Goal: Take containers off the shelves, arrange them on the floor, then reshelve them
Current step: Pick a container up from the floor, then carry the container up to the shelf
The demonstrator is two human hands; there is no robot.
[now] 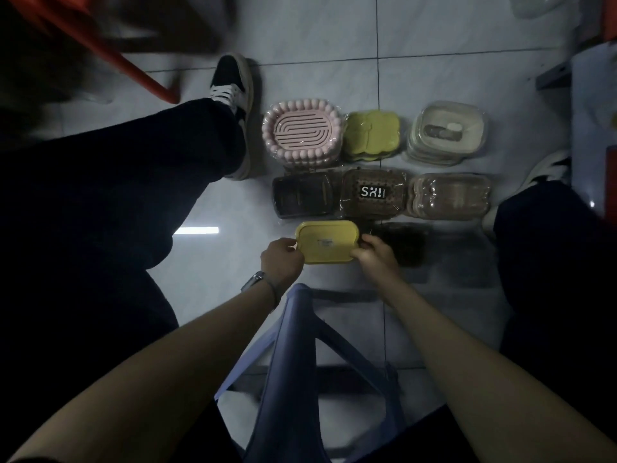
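A yellow rectangular container [327,242] sits low over the tiled floor, below two rows of wrapped containers. My left hand [282,260] grips its left edge and my right hand [375,253] grips its right edge. The back row holds a pink beaded dish [302,132], a lime-green container [370,135] and a clear beige box [447,132]. The middle row holds a dark brown box [302,195], a brown box with a black label [372,193] and a clear tan box [449,195]. A dark container [409,243] lies just right of my right hand.
My legs in dark trousers flank the containers, with sneakers at the left [233,91] and right [547,168]. A blue plastic stool [300,355] stands under my arms. A red stool leg [133,65] crosses the upper left. A shelf edge [591,95] is at the right.
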